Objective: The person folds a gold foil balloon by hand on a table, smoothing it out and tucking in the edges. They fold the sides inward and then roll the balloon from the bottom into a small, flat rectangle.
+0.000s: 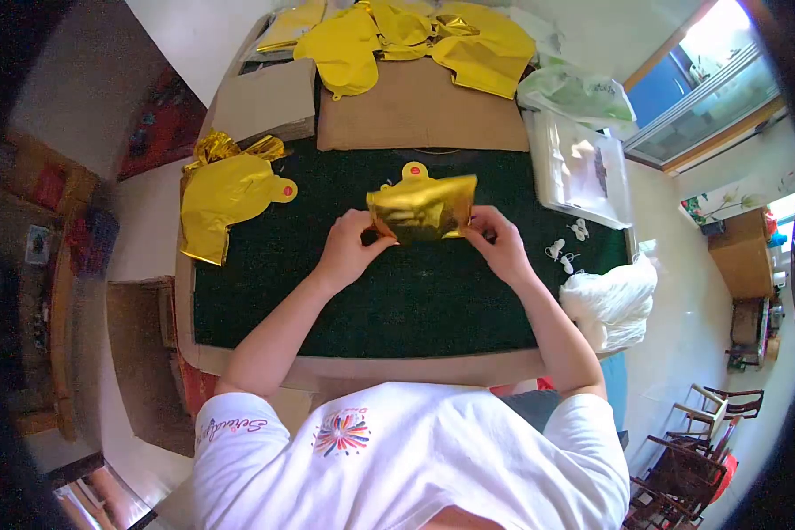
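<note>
Seeing one gold foil piece (422, 208) at frame centre, a bit above mid-height. Looks mirror-shiny on the side facing the camera, with creases and dark reflections. Forms roughly a wide rectangle, with an upper edge rising to the right. Pinched at lower left and lower right, stretched crosswise between, tilted rather than lying flat. Reads slightly blurred. Also showing a rounded matte yellow tab (405, 173) with a round red mark (415, 170), just above the foil's upper edge in the picture, left of its middle. Can't tell if joined to the foil or lying separately behind.
</note>
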Available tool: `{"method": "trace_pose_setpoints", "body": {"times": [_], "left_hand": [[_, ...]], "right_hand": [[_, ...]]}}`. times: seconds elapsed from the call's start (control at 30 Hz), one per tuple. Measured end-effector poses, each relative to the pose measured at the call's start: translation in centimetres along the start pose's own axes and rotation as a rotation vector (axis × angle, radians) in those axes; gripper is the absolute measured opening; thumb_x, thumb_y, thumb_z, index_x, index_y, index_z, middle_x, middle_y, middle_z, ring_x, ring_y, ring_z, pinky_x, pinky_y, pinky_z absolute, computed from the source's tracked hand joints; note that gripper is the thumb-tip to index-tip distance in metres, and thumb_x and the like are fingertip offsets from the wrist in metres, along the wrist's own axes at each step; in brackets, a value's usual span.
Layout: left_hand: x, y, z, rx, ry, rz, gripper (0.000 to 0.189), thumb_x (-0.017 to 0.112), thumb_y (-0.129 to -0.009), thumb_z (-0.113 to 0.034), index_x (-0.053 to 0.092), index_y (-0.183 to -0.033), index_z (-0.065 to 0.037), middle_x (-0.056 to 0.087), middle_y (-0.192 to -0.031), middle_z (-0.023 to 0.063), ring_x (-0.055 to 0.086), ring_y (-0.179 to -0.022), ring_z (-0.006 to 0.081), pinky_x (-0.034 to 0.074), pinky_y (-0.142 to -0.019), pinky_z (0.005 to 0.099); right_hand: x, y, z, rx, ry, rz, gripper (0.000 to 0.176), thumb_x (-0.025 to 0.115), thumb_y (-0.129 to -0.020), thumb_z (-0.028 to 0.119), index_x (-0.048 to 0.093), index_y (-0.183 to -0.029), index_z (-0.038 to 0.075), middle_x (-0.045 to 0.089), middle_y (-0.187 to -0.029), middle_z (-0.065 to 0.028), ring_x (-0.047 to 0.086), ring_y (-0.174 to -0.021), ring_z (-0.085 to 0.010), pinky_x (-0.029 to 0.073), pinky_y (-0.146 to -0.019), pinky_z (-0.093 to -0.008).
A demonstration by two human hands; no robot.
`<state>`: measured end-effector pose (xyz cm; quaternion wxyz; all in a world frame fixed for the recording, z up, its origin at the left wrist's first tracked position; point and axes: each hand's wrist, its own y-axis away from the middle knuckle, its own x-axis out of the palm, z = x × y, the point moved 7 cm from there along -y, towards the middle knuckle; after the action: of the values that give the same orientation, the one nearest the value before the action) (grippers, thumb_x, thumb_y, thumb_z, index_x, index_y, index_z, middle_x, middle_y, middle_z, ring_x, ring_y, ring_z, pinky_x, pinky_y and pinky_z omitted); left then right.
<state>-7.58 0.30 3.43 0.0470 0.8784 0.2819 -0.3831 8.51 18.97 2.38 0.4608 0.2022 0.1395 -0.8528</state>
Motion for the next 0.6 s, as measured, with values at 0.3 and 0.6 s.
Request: {"method": "trace_pose_setpoints", "body": {"times": [0.3,0.6], "left_hand": [[0.2,2.5,-2.4,0.524,-0.221,-0.123,0.032,0.072,-0.064,0.0,0.065,-0.094,-0.008,0.066,-0.097,0.0076,0.062,-0.096,0.0276,0.051,-0.084,0.039],[-0.1,2.6,-2.5,0.646,-0.304,-0.141,0.03,0.074,-0.063,-0.002,0.066,-0.092,-0.007,0.067,-0.1,0.0067,0.062,-0.099,0.0253,0.051,-0.085,0.0379]], "right_hand": [[0.5,2.3,3.0,-0.511,0.41,0.01,0.025,0.069,-0.068,-0.002,0.063,-0.092,0.005,0.062,-0.096,-0.0096,0.059,-0.092,-0.0299,0.05,-0.079,-0.0386],[0.6,2.3,4.0,-0.608,0.501,-0.009,0.024,0.07,-0.069,-0.003,0.066,-0.091,0.005,0.066,-0.1,-0.0074,0.061,-0.094,-0.0271,0.052,-0.08,-0.0362]]}}
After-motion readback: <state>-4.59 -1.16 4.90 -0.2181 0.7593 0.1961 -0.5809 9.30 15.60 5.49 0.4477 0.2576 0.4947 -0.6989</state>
